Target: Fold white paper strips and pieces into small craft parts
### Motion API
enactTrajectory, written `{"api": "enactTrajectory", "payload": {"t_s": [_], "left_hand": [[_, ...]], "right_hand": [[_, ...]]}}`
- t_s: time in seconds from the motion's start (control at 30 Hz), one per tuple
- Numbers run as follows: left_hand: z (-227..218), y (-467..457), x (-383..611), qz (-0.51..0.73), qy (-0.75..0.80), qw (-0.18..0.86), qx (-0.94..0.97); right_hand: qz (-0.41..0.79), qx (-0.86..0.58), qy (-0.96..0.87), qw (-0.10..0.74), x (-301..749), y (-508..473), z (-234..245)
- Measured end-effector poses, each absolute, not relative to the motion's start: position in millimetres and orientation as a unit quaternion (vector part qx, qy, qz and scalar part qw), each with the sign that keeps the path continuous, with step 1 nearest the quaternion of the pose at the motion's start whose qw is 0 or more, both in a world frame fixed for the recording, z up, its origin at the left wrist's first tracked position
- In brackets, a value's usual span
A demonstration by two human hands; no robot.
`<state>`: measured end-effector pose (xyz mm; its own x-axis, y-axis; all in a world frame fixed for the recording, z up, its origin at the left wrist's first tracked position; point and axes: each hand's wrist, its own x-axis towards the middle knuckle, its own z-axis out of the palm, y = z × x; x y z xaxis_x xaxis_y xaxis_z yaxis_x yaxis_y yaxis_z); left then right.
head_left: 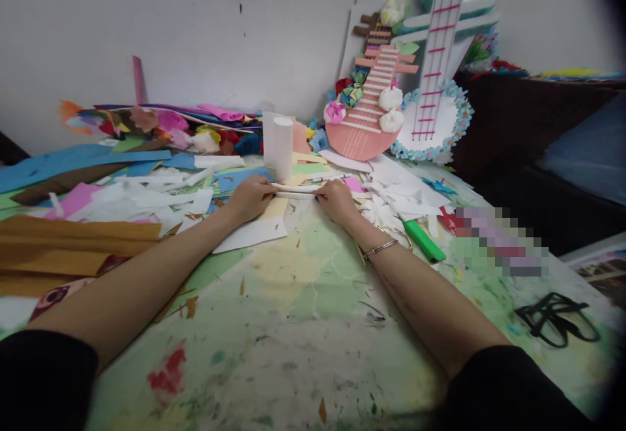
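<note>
In the head view both my arms reach forward over the table. A narrow strip of white paper (295, 189) is stretched between my hands. My left hand (251, 199) pinches its left end, and my right hand (337, 201) pinches the right end, fingers closed. Just behind the strip stands an upright roll of white paper (282, 144). A flat white sheet (252, 234) lies beneath and beside my left hand. Crumpled white paper pieces (398, 193) are close to my right hand. Near my right wrist is a bright green object (424, 240), its kind unclear.
Paper lute-shaped crafts, one pink (364, 137) and one white-and-blue (433, 115), lean against the wall. Coloured paper scraps and brown crepe paper (73, 248) cover the left side. Black-framed glasses (557, 320) lie at right on the paint-stained table (274, 353).
</note>
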<state>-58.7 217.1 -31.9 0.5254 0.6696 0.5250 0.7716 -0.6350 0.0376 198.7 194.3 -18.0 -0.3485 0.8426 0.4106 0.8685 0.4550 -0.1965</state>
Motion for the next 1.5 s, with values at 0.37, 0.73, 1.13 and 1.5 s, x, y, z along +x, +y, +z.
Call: {"api": "enactTrajectory", "payload": {"t_s": [0.37, 0.73, 1.13, 1.5], "left_hand": [[-27.6, 214.0, -52.3, -0.251, -0.466, 0.145, -0.836], [-22.7, 206.4, -50.6, -0.234, -0.450, 0.197, -0.839], [-21.8, 204.4, -47.7, -0.219, -0.444, 0.248, -0.833], [-18.7, 201.9, -46.1, -0.183, -0.456, 0.252, -0.834]], "right_hand": [[-0.039, -0.573, -0.789, 0.219, 196.1, 190.4, -15.2], [-0.063, -0.579, -0.786, 0.205, 194.9, 187.1, -12.6], [-0.102, -0.577, -0.791, 0.177, 192.7, 184.2, -12.6], [-0.105, -0.581, -0.791, 0.158, 192.2, 183.5, -12.6]]}}
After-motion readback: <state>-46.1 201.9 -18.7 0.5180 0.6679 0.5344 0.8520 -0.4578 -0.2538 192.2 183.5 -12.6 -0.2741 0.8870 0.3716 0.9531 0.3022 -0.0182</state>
